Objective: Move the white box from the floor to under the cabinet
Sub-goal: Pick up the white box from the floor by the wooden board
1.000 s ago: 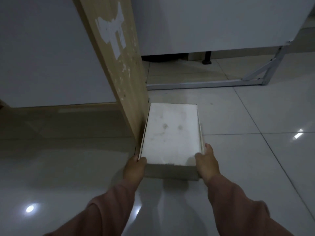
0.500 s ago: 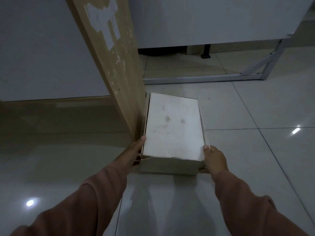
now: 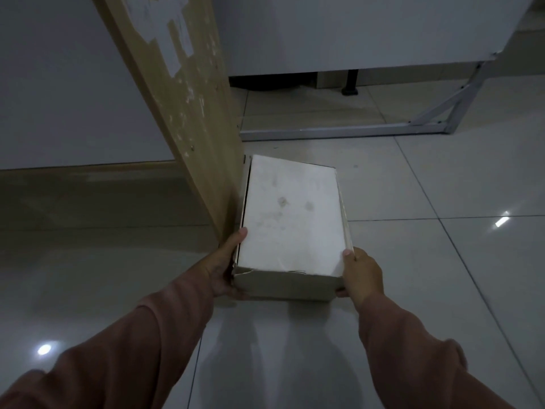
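Both hands clamped on the white box (image 3: 292, 219), left hand (image 3: 224, 270) at its seven o'clock corner, right hand (image 3: 361, 273) at five, for an even lift; box beside the wooden panel (image 3: 188, 107), cabinet (image 3: 368, 33) gap at twelve o'clock.

**Count of things showing**

One white box (image 3: 290, 216) is showing. Two hands are appearing: one left hand (image 3: 221, 268) and one right hand (image 3: 361, 274). One wooden panel (image 3: 188, 93) is standing, one metal frame (image 3: 383, 129) is lying behind, and two light reflections are glinting on the floor (image 3: 442, 261).
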A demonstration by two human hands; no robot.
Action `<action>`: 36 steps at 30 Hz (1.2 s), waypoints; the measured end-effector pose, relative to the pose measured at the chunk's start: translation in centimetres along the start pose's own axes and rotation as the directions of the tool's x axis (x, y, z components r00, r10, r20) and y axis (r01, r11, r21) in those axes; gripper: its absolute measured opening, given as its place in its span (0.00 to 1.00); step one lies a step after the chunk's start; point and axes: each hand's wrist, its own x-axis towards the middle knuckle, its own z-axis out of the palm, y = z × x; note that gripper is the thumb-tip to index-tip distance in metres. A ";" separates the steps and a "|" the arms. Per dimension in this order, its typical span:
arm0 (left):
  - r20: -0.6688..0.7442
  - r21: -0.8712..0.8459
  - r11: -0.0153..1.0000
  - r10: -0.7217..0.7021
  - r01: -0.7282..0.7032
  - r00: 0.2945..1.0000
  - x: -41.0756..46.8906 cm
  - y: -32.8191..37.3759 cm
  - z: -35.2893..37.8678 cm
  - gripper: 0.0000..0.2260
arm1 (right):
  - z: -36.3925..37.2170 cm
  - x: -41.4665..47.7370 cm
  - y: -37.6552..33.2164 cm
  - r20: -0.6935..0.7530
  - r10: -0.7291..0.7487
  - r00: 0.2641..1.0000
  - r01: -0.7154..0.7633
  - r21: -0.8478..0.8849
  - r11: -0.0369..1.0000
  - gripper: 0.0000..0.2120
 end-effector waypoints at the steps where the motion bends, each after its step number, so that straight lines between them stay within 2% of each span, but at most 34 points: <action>1: 0.001 -0.010 1.000 0.004 -0.004 1.000 0.0 -0.2 -0.1 0.28 | 0.1 -0.2 0.1 0.001 0.002 1.000 -0.002 -0.009 1.000 0.15; 3: 0.012 -0.021 1.000 -0.003 0.004 1.000 -0.3 -0.5 -0.4 0.21 | 0.1 -0.7 0.2 0.006 0.004 1.000 -0.004 -0.035 0.999 0.14; 5: 0.015 -0.030 0.999 -0.011 0.012 1.000 -0.7 -0.7 -0.7 0.19 | 0.0 -1.2 0.2 0.006 -0.010 1.000 0.010 -0.069 0.998 0.16; 9: 0.025 -0.046 0.998 -0.032 0.033 0.999 -1.5 -1.0 -1.5 0.23 | -1.1 -2.3 -0.7 0.020 -0.058 0.998 0.062 -0.251 0.966 0.17; 12: 0.047 -0.052 0.998 -0.032 0.034 0.998 -2.7 -1.2 -2.4 0.30 | -2.1 -3.2 -2.0 0.036 -0.098 0.995 0.104 -0.326 0.939 0.17; 14: 0.056 -0.045 0.999 -0.011 0.014 0.998 -3.7 -1.2 -3.0 0.29 | -2.5 -3.8 -3.0 0.055 -0.139 0.989 0.150 -0.344 0.927 0.18; 17: 0.081 -0.036 0.999 0.021 -0.019 0.996 -5.4 -0.7 -4.2 0.22 | -3.0 -4.9 -4.3 0.084 -0.182 0.980 0.200 -0.347 0.916 0.19; 22: 0.115 0.075 0.994 0.068 -0.077 0.991 -9.4 -0.2 -6.2 0.19 | -4.1 -9.0 -5.8 0.170 -0.185 0.968 0.227 -0.276 0.934 0.14; 25: 0.138 0.139 0.987 0.062 -0.082 0.988 -11.8 -0.2 -7.4 0.27 | -4.5 -12.6 -6.2 0.194 -0.165 0.967 0.207 -0.223 0.953 0.12; 28: 0.169 0.179 0.981 0.040 -0.071 0.985 -13.4 -0.9 -9.5 0.40 | -4.1 -16.6 -6.6 0.220 -0.187 0.957 0.234 -0.210 0.949 0.11; 31: 0.208 0.180 0.980 0.042 -0.081 0.977 -14.8 -1.7 -11.5 0.41 | -3.5 -19.8 -6.7 0.276 -0.176 0.945 0.234 -0.196 0.952 0.09; 36: 0.182 0.152 0.984 0.069 -0.097 0.981 -16.7 -3.2 -15.5 0.46 | -1.9 -23.7 -7.4 0.336 -0.172 0.926 0.246 -0.192 0.950 0.07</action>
